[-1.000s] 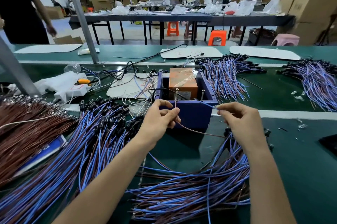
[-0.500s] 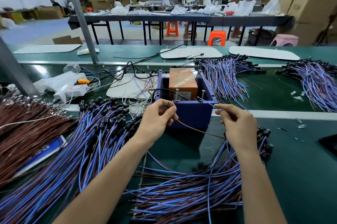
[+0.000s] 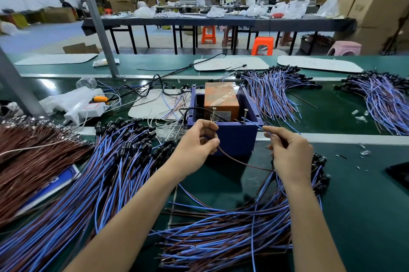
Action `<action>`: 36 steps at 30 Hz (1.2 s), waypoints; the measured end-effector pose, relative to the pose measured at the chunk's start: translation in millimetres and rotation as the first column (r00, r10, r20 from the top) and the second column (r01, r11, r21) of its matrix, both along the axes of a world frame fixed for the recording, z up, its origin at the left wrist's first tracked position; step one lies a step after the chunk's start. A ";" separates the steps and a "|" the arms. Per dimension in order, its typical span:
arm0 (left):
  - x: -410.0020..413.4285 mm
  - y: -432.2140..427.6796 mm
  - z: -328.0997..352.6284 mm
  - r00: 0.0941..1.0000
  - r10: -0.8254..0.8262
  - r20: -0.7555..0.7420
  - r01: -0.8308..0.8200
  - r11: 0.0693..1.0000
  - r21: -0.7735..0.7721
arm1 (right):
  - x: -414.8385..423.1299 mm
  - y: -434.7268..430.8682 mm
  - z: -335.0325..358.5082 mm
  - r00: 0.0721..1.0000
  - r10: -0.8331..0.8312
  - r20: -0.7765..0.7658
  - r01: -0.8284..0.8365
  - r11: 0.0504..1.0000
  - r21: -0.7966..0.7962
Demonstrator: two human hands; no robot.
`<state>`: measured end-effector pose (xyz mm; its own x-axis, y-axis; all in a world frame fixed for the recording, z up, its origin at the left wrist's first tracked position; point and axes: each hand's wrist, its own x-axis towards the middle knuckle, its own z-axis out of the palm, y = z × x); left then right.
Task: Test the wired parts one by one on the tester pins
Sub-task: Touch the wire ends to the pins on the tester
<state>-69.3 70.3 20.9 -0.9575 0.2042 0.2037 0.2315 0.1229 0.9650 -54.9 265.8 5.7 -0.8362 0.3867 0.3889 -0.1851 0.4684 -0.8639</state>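
1. Near heap [image 3: 221,236], on the camera side of the tester [image 3: 234,141]: blue and brown leads lying tangled and mostly crosswise. Black bodies [image 3: 321,174] are bunched at its right edge.
2. Left heap [image 3: 88,183], left of the tester and nearer: the same blue-and-brown leads, fanned toward the camera. Its black bodies sit at the far end, close to the tester's left wall. Further left lies an all-brown bundle [image 3: 33,156].
3. Left hand [image 3: 197,141], just in front of the tester's left front corner: thumb and forefinger pinch the brown lead [image 3: 243,162], other fingers curled. The fingertips sit just below the left pin [image 3: 214,114]. Whether the lead touches the pin, cannot tell.
4. Brown lead: thin and dark. It sags across the tester's front face from the left hand to the underside of the right hand [image 3: 290,152].
5. Right hand, at the tester's right front corner: thumb and forefinger pinch the blue lead [image 3: 254,123]. The lead runs straight up and left to the foot of the right pin [image 3: 245,114]. Contact unclear.
6. The held part's body is hidden by the hands.
7. Tester: open-topped blue box with an orange block [image 3: 221,97] under clear tape inside. Both pins stand upright at the front rim.
8. Beyond the tester, to the right: a far heap [image 3: 272,94], then a rightmost heap [image 3: 385,103] well apart from it. Beyond and left: a white pad [image 3: 155,105] and a power strip [image 3: 86,110].
9. Everything rests on the green bench [image 3: 365,205].
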 end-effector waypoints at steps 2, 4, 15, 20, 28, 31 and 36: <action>0.5 0.3 -0.4 1.000 -0.009 -0.004 0.009 1.000 -0.012 | -0.9 0.2 -1.9 1.000 0.004 0.000 -0.004 1.000 -0.014; 0.8 0.1 -0.8 1.000 -0.018 -0.005 0.017 1.000 -0.024 | -1.8 0.2 -3.2 1.000 -0.001 0.000 0.001 1.000 -0.023; -1.2 -2.7 -6.3 0.998 -0.065 -0.027 0.062 0.993 -0.105 | -3.5 0.7 -5.5 0.999 0.008 0.040 -0.008 1.000 0.004; -1.1 -2.1 -8.0 0.996 -0.072 -0.049 0.063 0.986 -0.156 | -2.5 0.8 -4.3 0.999 0.002 0.039 -0.002 1.000 -0.004; 0.1 -1.6 -7.1 0.996 -0.071 -0.048 0.063 0.987 -0.151 | -2.0 0.9 -4.6 0.999 0.015 0.042 -0.014 1.000 -0.008; 1.3 -0.8 -2.6 0.997 -0.059 -0.053 0.052 0.990 -0.129 | -1.2 1.2 -4.1 1.000 0.019 0.020 -0.018 0.999 -0.028; 5.6 -16.7 22.1 0.987 0.063 -0.149 -0.049 0.995 0.090 | 15.2 4.8 13.9 0.895 0.412 -0.172 -0.445 0.780 -0.441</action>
<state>-63.7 53.5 43.0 -0.9235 0.1266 0.3620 0.3712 0.0580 0.9267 -39.8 270.6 19.5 -0.9384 0.1398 0.3160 -0.3327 -0.1183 -0.9356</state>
